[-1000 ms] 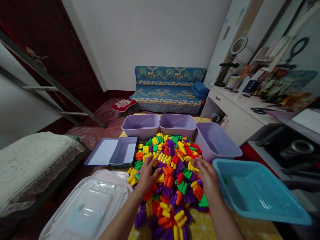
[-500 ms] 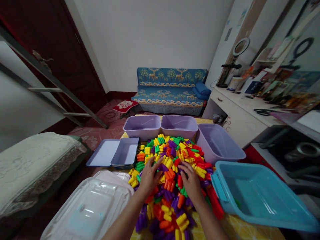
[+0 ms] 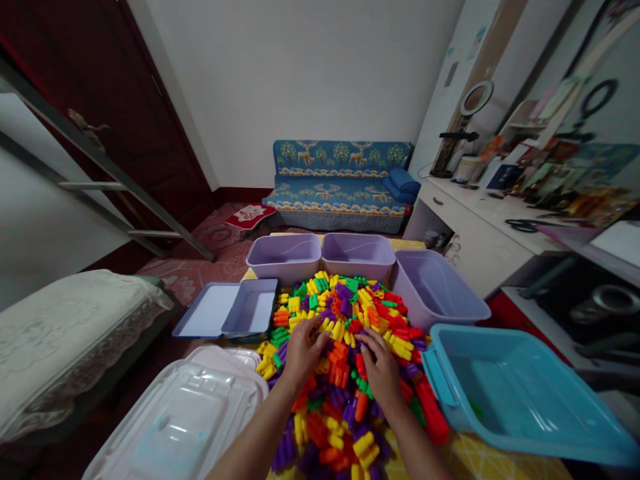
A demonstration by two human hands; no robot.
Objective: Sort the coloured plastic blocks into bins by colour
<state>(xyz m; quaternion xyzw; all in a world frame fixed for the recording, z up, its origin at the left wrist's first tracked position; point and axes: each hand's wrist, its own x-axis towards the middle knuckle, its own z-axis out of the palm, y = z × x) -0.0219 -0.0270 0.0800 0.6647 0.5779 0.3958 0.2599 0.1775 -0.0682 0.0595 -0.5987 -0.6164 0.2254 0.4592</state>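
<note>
A heap of plastic building blocks (image 3: 336, 393) in red, orange, yellow, green and purple covers the middle of the table. My left hand (image 3: 303, 347) is over the left side of the heap, its fingers bent down and the thumb apart from them. Yellow blocks (image 3: 337, 330) lie just beyond its fingertips. On the right, my right hand (image 3: 381, 363) rests on the heap with fingers spread, close to a small red block (image 3: 355, 326). No block shows plainly held in either hand.
Three lilac bins (image 3: 285, 270) line the far and right sides of the heap. A blue tub (image 3: 520, 393) with a green piece inside stands at right. On the left are a shallow open box (image 3: 253, 310) and white lids (image 3: 185, 420). A sofa (image 3: 343, 183) stands beyond.
The fingers of my left hand have bent further and drawn in over the blocks. My right hand has shifted slightly, still spread. The view has tilted a little upward.
</note>
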